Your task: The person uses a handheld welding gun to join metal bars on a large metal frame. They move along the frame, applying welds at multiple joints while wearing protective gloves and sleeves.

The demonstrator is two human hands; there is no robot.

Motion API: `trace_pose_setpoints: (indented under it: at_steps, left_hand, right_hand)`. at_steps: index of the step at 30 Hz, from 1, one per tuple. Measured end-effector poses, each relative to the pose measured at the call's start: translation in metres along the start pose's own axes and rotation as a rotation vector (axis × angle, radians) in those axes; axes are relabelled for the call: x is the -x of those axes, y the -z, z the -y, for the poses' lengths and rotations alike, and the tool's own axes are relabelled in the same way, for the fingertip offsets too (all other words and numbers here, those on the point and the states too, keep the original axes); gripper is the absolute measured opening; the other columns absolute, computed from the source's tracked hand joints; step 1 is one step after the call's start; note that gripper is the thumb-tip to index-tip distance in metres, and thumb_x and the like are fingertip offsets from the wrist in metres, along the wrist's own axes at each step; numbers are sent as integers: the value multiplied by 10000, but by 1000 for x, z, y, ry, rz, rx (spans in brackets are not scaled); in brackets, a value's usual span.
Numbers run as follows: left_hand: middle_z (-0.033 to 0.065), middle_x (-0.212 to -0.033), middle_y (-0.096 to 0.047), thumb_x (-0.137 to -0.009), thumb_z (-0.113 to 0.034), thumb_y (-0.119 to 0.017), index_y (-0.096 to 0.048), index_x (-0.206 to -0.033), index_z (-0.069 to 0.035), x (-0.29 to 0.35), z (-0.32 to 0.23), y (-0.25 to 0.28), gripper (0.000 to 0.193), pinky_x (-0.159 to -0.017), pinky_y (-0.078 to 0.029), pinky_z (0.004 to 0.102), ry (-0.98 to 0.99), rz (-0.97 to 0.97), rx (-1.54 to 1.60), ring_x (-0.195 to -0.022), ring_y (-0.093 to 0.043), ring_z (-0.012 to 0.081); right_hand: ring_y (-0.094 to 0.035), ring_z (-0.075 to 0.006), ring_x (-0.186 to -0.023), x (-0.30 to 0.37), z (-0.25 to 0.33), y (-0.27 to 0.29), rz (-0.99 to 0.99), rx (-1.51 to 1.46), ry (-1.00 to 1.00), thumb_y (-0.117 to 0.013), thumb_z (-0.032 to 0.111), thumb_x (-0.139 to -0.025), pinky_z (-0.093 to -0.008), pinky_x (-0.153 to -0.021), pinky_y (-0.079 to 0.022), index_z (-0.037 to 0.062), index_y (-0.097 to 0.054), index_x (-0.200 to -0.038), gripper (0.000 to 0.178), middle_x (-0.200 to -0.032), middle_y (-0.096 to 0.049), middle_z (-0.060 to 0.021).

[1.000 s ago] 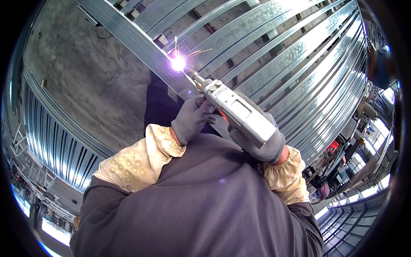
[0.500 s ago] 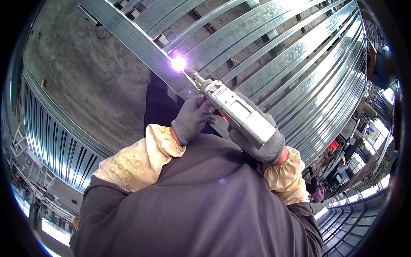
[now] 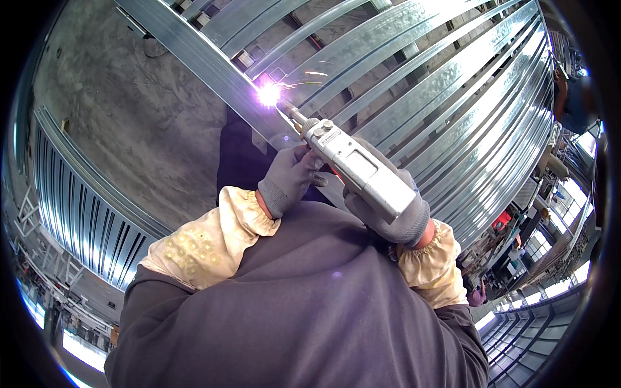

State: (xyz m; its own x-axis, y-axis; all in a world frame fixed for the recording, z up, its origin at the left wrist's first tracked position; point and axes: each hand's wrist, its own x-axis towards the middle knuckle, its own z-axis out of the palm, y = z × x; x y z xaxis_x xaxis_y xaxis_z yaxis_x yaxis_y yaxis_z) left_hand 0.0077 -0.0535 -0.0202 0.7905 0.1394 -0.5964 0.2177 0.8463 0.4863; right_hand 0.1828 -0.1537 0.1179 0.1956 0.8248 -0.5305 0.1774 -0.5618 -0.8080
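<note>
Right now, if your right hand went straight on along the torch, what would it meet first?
The torch in the right hand leads; its nozzle would probably meet the long metal beam at the flash, though depth is unclear.

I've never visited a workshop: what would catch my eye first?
A blinding violet glare, upper centre, just beyond the tip of a silver handheld tool. Next, the gloved right hand gripping that tool mid-picture, the left hand near its front. Shiny metal bars cross the upper right.

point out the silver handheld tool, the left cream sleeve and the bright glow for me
silver handheld tool [image 3: 358, 180]: head view, middle of its housing
left cream sleeve [image 3: 215, 240]: head view, middle of its forearm part
bright glow [image 3: 268, 95]: head view, its white centre
</note>
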Motion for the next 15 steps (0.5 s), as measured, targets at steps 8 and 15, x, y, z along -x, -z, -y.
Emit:
trace_pose_setpoints:
  at_steps: [8,15]
  left_hand:
    - [62,-1029,-710,-1053,-410,-595,-642,-1214,16,0,-1,0,458,-737,-542,241,12,1,-12,-881,-660,99]
    - [72,-1050,-717,-1057,-417,-588,-642,-1225,14,0,0,2,466,-729,-545,243,-1,14,-6,-895,-668,108]
  right_hand:
    - [-755,-316,-965,0,2,1,22,51,-25,-745,124,-845,-363,-823,-593,67,-407,-1530,767,-1150,-722,-151]
    - [-746,-322,-998,0,4,1,43,49,-47,-754,134,-844,-370,-840,-597,77,-409,-1531,771,-1197,-706,-153]
